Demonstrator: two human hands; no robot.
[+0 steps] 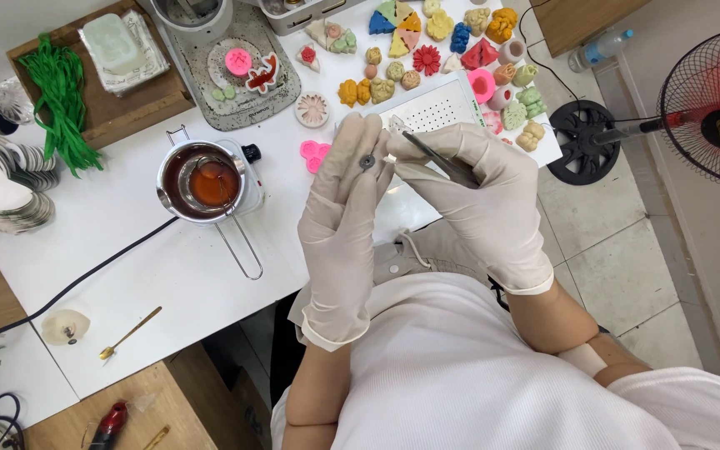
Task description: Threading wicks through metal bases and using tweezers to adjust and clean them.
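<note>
The left hand (339, 225) (in a pale glove) pinches a small dark round piece (367, 162) at its fingertips, above the white table (152, 250). The right hand (481, 204) grips thin metal tweezers (439, 158) — their tip points at the piece, just beside it. A little pot of orange wax (210, 183) sits nearby to the left — colourful wax shapes (439, 42) lie beyond the hands.

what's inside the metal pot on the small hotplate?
The metal pot holds dark red-brown liquid, with a smaller wire-handled cup of orange liquid sitting in it. The pot bottom and the hotplate top beneath are covered, so not visible.
</note>
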